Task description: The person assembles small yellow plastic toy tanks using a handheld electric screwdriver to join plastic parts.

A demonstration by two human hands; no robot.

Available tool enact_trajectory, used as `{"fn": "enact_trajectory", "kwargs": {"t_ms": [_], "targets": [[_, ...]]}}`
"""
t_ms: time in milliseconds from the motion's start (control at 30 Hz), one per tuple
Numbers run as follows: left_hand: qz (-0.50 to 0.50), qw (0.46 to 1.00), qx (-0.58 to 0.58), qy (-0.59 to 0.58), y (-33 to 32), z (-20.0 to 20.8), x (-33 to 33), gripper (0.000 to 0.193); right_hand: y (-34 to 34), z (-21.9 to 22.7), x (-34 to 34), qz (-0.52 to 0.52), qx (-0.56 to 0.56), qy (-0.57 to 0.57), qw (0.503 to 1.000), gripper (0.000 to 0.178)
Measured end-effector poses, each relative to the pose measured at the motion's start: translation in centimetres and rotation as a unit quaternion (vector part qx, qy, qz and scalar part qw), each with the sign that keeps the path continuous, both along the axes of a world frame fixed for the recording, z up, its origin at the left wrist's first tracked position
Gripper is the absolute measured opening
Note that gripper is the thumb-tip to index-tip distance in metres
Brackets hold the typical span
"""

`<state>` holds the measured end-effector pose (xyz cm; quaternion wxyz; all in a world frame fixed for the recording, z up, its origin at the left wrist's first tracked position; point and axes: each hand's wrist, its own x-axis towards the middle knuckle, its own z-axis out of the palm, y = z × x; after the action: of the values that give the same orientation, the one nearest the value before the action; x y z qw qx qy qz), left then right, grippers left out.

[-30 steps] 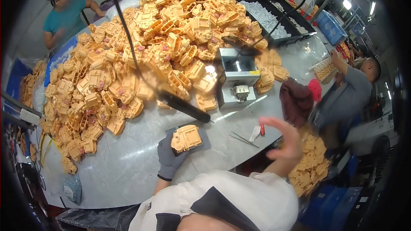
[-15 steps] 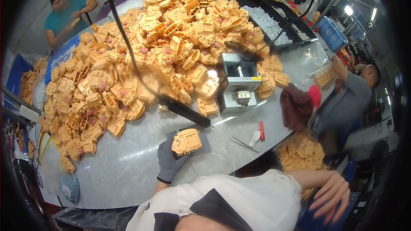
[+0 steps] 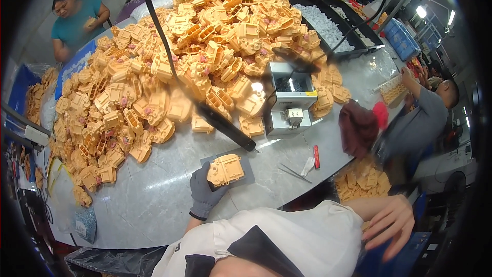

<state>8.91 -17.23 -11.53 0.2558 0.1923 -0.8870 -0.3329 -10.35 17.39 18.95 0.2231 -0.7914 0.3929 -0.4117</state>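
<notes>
My left hand (image 3: 203, 195), in a grey glove, is closed on the left side of an orange-yellow plastic housing (image 3: 226, 170). The housing lies on a dark grey pad (image 3: 248, 170) near the table's front edge. Over it hangs a black electric screwdriver (image 3: 225, 129) on a cord, its tip just above and right of the housing. My bare right hand (image 3: 390, 225) is off the table at the lower right, fingers spread with nothing in them. Beside it, below the table edge, is a heap of similar housings (image 3: 363, 180).
A tall pile of housings (image 3: 169, 72) covers the table's far and left part. Behind the pad stands a grey screw feeder (image 3: 290, 103). Tweezers (image 3: 294, 173) and a red strip (image 3: 316, 157) lie to the right, near a dark red cloth (image 3: 357, 128). Several people work around.
My right hand has shifted slightly up and left, fingers still spread. My left hand keeps the housing on the pad. The whole view has shifted a little.
</notes>
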Motion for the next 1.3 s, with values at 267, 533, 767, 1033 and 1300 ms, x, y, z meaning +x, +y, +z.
{"fn": "enact_trajectory", "kwargs": {"t_ms": [267,533,767,1033,1300], "targets": [[-0.004,1.000,-0.003,-0.012,0.0,0.0,0.1,0.085,-0.3,-0.1,-0.7,0.015,0.020,-0.010,1.000,0.044],[-0.008,1.000,-0.009,-0.004,0.0,-0.2,0.0,0.087,0.0,-0.1,-0.6,0.004,0.032,-0.006,0.999,0.041],[-0.006,1.000,0.002,-0.015,0.0,-0.1,0.0,0.086,0.1,0.0,-0.6,0.005,0.049,0.023,0.999,0.044],[-0.008,1.000,0.011,-0.010,-0.1,0.2,-0.1,0.085,-3.6,-0.4,-6.9,0.108,0.314,0.109,0.937,0.050],[0.002,1.000,-0.005,0.015,0.1,-0.4,0.1,0.083,-16.6,-9.7,-19.9,-0.721,0.186,0.152,0.650,0.114]]}}
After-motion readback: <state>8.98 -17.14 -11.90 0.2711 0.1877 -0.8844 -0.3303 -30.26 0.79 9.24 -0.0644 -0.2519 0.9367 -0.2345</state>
